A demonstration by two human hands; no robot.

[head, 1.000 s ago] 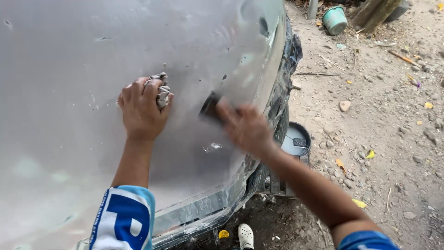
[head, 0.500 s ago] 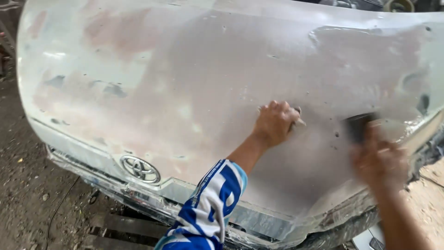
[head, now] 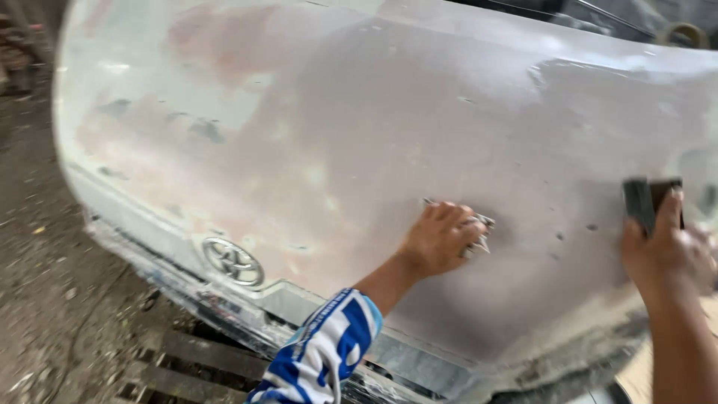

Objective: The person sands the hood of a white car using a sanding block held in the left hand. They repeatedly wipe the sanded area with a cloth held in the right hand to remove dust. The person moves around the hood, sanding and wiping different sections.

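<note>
A sanded, grey-primed car hood [head: 314,135] with pinkish filler patches fills the view. My left hand [head: 441,238] presses flat on the hood near its middle, fingers closed over a crumpled piece of sandpaper [head: 479,233]. My right hand [head: 666,251] is at the right edge, blurred, gripping a dark sanding block [head: 649,200] held against the hood. A blue and white sleeve [head: 321,352] covers my left forearm.
A round emblem [head: 232,262] sits on the hood's front lip, above the bare bumper area [head: 247,329]. Dirt ground [head: 45,299] lies to the left. Dark slats [head: 187,359] show under the front. A windscreen edge [head: 598,19] runs along the top right.
The view swung from the hood's right corner to its left front. Both hands stay on the hood; the right hand with the block has moved further right and slightly up.
</note>
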